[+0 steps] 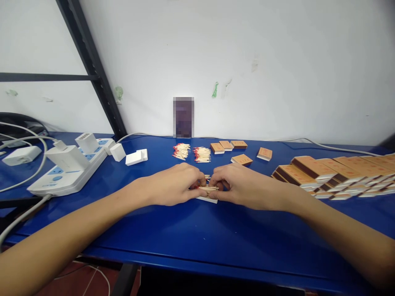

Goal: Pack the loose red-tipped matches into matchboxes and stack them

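Note:
Both hands meet at the middle of the blue table over a small bundle of matchsticks [210, 189]. My left hand [182, 185] pinches the bundle at its red-headed end. From the other side, the fingers of my right hand [236, 183] close on the plain ends. Just below the bundle shows the white edge of a matchbox tray [207, 199], mostly covered by the fingers and matches. Behind the hands lie two loose piles of red-headed matches, a left pile [181, 151] and a right pile [202, 154].
Several orange matchboxes [242, 159] lie behind my right hand. A large stack of matchboxes [336, 172] stands at the right. At the left are a white power strip [89, 164] with plugs and cables, and white adapters [136, 157]. A pixelated dark rectangle [183, 117] leans against the wall.

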Demonstrator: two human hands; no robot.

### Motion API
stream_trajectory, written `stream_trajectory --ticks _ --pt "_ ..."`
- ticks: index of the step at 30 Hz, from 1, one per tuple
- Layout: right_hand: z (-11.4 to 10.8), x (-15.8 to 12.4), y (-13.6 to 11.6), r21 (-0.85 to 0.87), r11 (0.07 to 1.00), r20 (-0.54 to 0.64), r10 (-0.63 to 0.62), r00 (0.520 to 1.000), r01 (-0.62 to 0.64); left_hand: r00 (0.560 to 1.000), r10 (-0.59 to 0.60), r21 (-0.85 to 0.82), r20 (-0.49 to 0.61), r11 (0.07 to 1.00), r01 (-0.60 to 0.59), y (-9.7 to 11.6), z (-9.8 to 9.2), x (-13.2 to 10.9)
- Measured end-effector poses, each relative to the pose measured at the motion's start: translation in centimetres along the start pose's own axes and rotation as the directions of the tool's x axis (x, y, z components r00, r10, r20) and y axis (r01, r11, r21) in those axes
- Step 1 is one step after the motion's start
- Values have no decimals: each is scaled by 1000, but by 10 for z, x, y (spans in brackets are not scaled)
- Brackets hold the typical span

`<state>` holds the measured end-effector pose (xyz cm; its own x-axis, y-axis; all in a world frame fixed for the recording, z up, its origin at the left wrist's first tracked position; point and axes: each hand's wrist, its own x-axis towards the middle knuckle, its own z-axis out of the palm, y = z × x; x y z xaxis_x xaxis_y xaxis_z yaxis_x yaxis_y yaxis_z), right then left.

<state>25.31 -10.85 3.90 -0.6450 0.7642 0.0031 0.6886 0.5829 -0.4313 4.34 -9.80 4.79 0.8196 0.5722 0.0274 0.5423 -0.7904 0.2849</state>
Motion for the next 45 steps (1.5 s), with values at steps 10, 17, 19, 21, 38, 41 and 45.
stream_trajectory --ticks 10,17,19,21,38,41,45 --pt "-9 -1 2 7 1000 32 25 999 -25 1000 -13 -145 5 989 13 -10 -2 1" --pt "-11 -2 4 106 994 66 29 997 -35 999 -29 -229 19 973 33 -10 -2 1" --pt "-11 -1 4 110 993 62 32 998 -38 999 -40 -269 25 962 45 -11 -2 2" --pt "-10 0 4 121 992 58 28 998 -35 998 -57 -322 35 944 65 -12 0 3" --pt "-9 0 0 105 994 40 32 999 -36 993 -97 -383 63 917 114 -10 1 2" --pt "-7 1 1 111 992 38 49 998 -53 989 -114 -426 92 894 143 -11 1 3" --pt "-8 0 -1 170 982 97 73 993 -88 979 -153 -451 133 870 197 -14 2 4"
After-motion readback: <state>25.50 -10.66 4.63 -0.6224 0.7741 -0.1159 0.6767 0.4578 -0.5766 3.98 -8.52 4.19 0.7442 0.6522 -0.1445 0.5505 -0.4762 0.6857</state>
